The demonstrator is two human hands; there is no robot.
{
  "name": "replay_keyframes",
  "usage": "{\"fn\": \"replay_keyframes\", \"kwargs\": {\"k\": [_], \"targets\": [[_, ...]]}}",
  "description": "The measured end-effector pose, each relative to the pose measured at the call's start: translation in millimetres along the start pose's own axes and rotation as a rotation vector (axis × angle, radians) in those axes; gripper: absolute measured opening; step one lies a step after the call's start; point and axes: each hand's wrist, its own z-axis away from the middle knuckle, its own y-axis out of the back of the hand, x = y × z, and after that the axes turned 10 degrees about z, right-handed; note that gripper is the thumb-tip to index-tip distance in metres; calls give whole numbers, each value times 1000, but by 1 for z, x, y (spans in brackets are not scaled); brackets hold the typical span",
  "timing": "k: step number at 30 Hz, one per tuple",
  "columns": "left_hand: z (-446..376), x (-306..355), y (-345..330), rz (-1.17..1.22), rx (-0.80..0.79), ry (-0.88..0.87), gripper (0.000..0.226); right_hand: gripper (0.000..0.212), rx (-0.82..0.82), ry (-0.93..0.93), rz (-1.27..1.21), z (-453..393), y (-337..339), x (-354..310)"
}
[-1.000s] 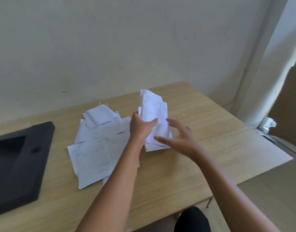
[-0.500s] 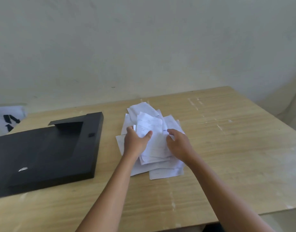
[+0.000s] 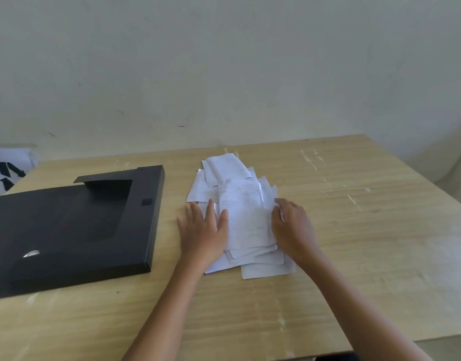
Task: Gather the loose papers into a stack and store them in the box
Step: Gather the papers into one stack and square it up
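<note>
A loose heap of white printed papers [image 3: 243, 212] lies in the middle of the wooden table [image 3: 354, 243], sheets fanned out at different angles. My left hand [image 3: 203, 230] lies flat with fingers spread on the left side of the heap, thumb over the top sheet. My right hand [image 3: 293, 227] rests against the right edge of the heap, fingers curled at the paper's side. A flat black box [image 3: 68, 230] lies to the left of the papers, its flap open toward the far end.
A pale wall rises right behind the table. A white sheet with black marks [image 3: 8, 170] sits beyond the table's far left corner. The table's front edge runs near the bottom right.
The small bundle that my left hand held up has been laid down on the heap. Both hands now press on the pile's sides. The view has swung left, showing more of the black box.
</note>
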Motion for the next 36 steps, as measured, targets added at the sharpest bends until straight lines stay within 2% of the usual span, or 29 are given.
{"fn": "replay_keyframes", "kwargs": {"k": [4, 6, 8, 11, 13, 16, 20, 24, 28, 30, 32, 34, 36], "targets": [[-19, -6, 22, 53, 43, -4, 61, 58, -7, 71, 71, -21, 7, 17], [-43, -9, 34, 83, 102, -61, 56, 55, -14, 148, 103, -25, 3, 26], [-73, -6, 39, 100, 87, -77, 52, 54, -4, 169, 126, -27, 0, 29], [-120, 1, 36, 111, -10, 77, 53, 69, -45, 175, 271, -29, 0, 28], [-143, 5, 32, 112, -7, 120, 55, 72, -64, 183, 322, -28, 0, 28], [-165, 12, 25, 123, -19, 21, 57, 68, -50, 173, 333, -29, 0, 29], [-186, 13, 22, -5, -234, -32, 56, 65, -19, 159, 313, -29, -1, 28], [-185, 8, 28, -28, -341, -104, 58, 65, -9, 159, 328, -29, -3, 28], [-175, 12, 36, -13, -329, -185, 47, 65, -3, 156, 324, -29, -3, 25], [-184, 16, 40, 47, -215, -195, 39, 72, -13, 159, 281, -29, 0, 24], [-198, 21, 40, 100, -131, -155, 41, 84, -49, 173, 229, -26, 5, 25], [-204, 31, 35, 96, -182, -57, 51, 100, -94, 189, 233, -23, 9, 25], [-205, 41, 27, -42, -291, -23, 59, 109, -111, 200, 290, -22, 9, 23]]}}
